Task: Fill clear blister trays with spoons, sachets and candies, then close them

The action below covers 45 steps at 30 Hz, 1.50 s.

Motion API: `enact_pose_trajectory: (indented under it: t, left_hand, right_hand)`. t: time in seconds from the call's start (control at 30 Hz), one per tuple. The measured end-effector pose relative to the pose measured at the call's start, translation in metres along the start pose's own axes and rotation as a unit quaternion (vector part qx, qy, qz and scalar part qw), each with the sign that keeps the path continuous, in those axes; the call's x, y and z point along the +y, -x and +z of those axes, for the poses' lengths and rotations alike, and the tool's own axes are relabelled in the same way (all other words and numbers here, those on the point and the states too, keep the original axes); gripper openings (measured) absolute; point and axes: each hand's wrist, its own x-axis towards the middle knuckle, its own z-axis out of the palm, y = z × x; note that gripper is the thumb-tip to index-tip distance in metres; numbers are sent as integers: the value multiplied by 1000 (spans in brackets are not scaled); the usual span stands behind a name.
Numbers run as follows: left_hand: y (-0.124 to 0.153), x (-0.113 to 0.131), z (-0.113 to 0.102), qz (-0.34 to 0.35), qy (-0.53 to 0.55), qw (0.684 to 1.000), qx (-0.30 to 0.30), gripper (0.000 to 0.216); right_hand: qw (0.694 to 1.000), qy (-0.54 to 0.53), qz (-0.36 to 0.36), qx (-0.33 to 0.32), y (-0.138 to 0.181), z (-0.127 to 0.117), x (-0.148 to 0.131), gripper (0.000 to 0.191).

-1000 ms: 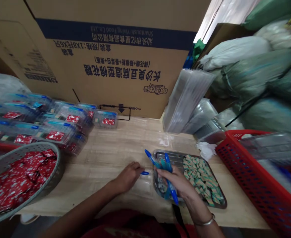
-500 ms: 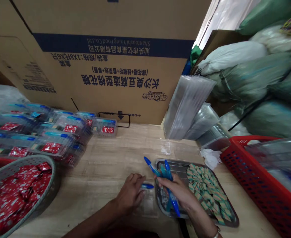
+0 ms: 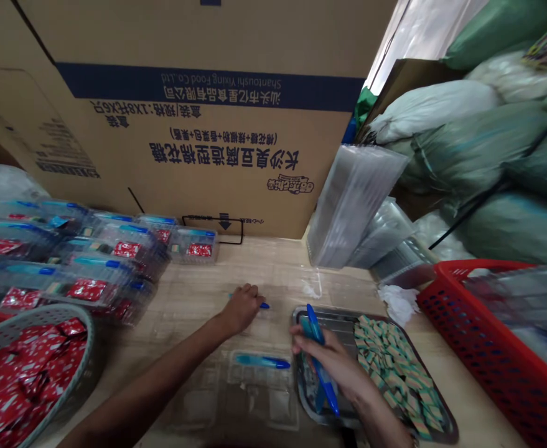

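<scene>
My left hand (image 3: 241, 308) reaches out over the wooden table, fingers curled on a blue pen (image 3: 264, 305) whose tip shows past them. My right hand (image 3: 330, 361) holds a bunch of blue pens (image 3: 318, 354) over a metal tray (image 3: 343, 314). Another blue pen (image 3: 262, 361) lies in a clear plastic tray (image 3: 254, 392) between my hands. Small green-and-tan packets (image 3: 389, 367) fill the right half of the metal tray.
Filled clear boxes (image 3: 91, 261) are stacked at the left. A grey basket (image 3: 84, 330) of red packets stands at the front left, a red basket (image 3: 483, 354) at the right. Stacked empty clear trays (image 3: 352, 199) lean against a big cardboard box (image 3: 208, 112). Sacks lie behind.
A blue pen now lies in the clear plastic tray. My left hand has moved forward across the table and closed on another pen. My right hand holds fewer pens.
</scene>
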Motion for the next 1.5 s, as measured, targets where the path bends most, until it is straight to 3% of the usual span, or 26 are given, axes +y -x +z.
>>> enact_pose_trajectory:
  t: [0.13,0.2,0.23,0.27,0.33,0.43,0.5,0.53,0.6,0.7,0.77,0.83,0.9,0.97,1.03,1.17,1.23,1.3,1.4,1.5]
  left_hand:
    - [3,4,10,9,74,997,16,29]
    - [12,10,11,8,210,976,58,28]
    - [17,14,10,3,305,950,69,26]
    - [23,19,9,-9,409,910,69,26]
    - [32,32,7,-52,597,799,48,28]
    - [39,48,5,-120,755,643,51,30]
    - [40,51,3,-144,791,590,75,31]
    - [39,50,3,-151,796,580,82,32]
    - [37,46,4,-153,782,597,87,33]
    - [35,36,7,-121,731,668,74,31]
    - [35,32,4,-84,683,723,63,32]
    - [38,29,-5,-14,603,796,55,28]
    - [41,29,-19,101,490,865,41,25]
    - [43,27,-32,201,390,898,15,30]
    - [42,24,-39,244,350,904,-25,32]
    - [33,9,-34,232,362,896,-108,20]
    - [25,-4,-30,222,351,902,-115,15]
    - [12,-19,-29,181,298,934,-79,13]
    - [-19,-47,-35,29,113,993,-2,15]
    - [-54,-70,-41,-62,-7,998,20,18]
  right_hand:
    - [1000,-16,4,-9,6,-4,2,47]
    - [999,-42,9,-22,4,2,2,47]
    - [998,-55,9,-34,1,6,2,46]
    - [997,-63,6,-50,-2,11,1,44]
    - [994,-61,-2,-86,-11,22,-1,37]
    - [991,-45,-8,-126,-25,37,-3,33]
    - [990,-43,-1,-133,-32,44,-4,35]
    - [990,-39,3,-135,-34,46,-3,35]
    - [991,-19,8,-135,-34,48,-3,34]
    - [989,-19,16,-144,-27,50,-2,24]
    - [987,-69,33,-144,-21,52,-2,32]
    - [981,-131,52,-133,-17,52,-2,35]
    - [974,-173,69,-132,-18,51,-2,26]
    - [966,-195,87,-149,-21,50,-1,18]
    - [956,-205,109,-178,-25,51,3,17]
    - [941,-260,100,-193,-29,50,12,21]
    - [938,-282,93,-176,-31,44,14,24]
    - [945,-277,96,-145,-34,32,14,29]
    - [954,-272,81,-95,-38,12,10,35]
    - [953,-284,63,-82,-37,0,4,36]
